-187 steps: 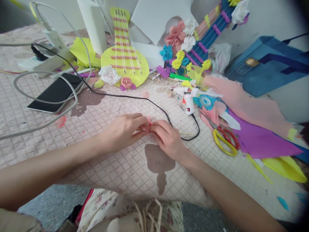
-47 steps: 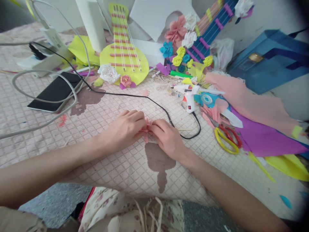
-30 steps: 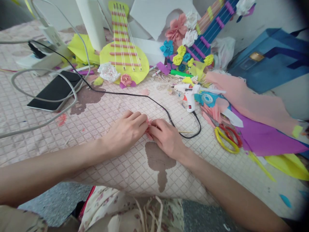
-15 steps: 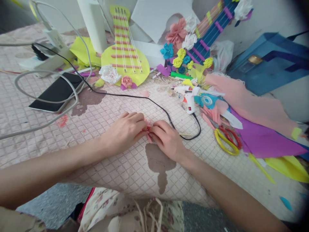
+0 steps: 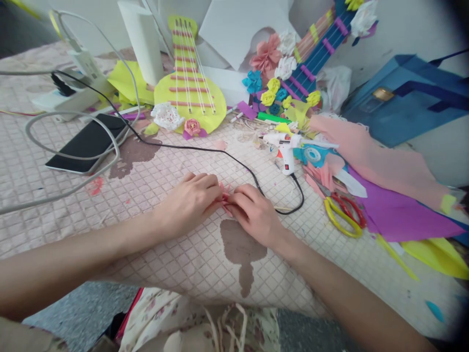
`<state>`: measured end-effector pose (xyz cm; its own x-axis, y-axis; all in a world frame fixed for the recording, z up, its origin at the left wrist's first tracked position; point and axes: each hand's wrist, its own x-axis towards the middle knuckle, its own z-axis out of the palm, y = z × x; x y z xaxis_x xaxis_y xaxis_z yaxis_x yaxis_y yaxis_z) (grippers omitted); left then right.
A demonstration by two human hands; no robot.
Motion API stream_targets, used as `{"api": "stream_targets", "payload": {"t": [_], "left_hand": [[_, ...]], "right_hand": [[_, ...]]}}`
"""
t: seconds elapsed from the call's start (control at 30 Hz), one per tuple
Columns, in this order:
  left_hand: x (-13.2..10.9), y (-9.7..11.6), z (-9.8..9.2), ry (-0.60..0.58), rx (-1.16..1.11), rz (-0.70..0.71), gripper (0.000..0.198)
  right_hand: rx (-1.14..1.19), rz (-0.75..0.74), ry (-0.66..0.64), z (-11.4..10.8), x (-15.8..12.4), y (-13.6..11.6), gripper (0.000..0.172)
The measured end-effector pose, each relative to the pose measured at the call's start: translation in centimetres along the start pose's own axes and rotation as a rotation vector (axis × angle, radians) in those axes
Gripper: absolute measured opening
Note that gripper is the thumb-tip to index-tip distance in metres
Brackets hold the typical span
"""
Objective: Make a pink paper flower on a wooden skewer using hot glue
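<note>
Between my two hands is a small piece of pink paper, mostly hidden by the fingers; its folded edges stick out above and below the fingertips. My left hand pinches it from the left, fingers bent. From the right, my right hand pinches the same paper with thumb and fingers. Both hands stay low over the quilted table cover. A white glue gun lies beyond my right hand, its black cord curving close by. Scissors with red and yellow handles lie further right.
A yellow paper guitar leans at the back, beside a blue one with paper flowers. Left are a black phone-like slab, loose cables and a power strip. Pink and purple paper sheets cover the right, before a blue bag.
Both hands keep their pinch on the pink paper, with only slight finger movement. The whole view has shifted a little.
</note>
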<state>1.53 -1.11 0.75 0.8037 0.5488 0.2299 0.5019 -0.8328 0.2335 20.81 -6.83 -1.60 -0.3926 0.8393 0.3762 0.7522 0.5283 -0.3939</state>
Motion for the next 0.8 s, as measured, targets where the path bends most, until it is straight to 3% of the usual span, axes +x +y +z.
{"api": "stream_targets", "payload": {"t": [0.2, 0.53, 0.8], "left_hand": [[-0.06, 0.01, -0.06, -0.02, -0.008, -0.003, 0.019], [-0.05, -0.17, 0.19, -0.013, -0.007, 0.005, 0.017], [-0.05, 0.06, -0.08, -0.011, 0.022, 0.001, 0.017]], "right_hand": [[0.025, -0.024, -0.006, 0.11, 0.24, -0.22, 0.018], [-0.134, -0.169, 0.07, 0.18, 0.53, -0.1, 0.023], [-0.098, -0.051, 0.023, -0.4, -0.38, -0.1, 0.014]]}}
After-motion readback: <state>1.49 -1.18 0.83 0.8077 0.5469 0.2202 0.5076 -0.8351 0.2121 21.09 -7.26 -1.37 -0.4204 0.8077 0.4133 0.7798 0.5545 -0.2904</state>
